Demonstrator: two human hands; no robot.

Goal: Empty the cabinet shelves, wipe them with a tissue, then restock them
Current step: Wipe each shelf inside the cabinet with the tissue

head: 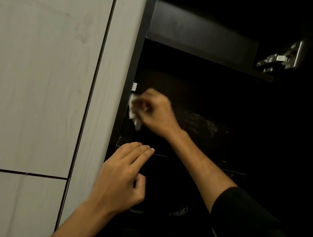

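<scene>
A dark open cabinet fills the right half of the view. My right hand (pixel 155 112) reaches into the middle compartment and grips a crumpled white tissue (pixel 134 110), held against the left inner wall just above the middle shelf (pixel 196 160). The hand is blurred. My left hand (pixel 123 174) hovers at that shelf's front edge near its left end, fingers straight and together, holding nothing. The upper shelf (pixel 198 47) shows no objects on it. Pale dusty marks (pixel 201 123) show on the dark surface right of my right hand.
A pale wood-grain panel (pixel 35 80) with dark seams stands left of the cabinet. A metal door hinge (pixel 280 57) sits at the upper right. A small white fitting (pixel 134 86) is on the left wall. Dim shapes (pixel 179 211) lie in the lower compartment.
</scene>
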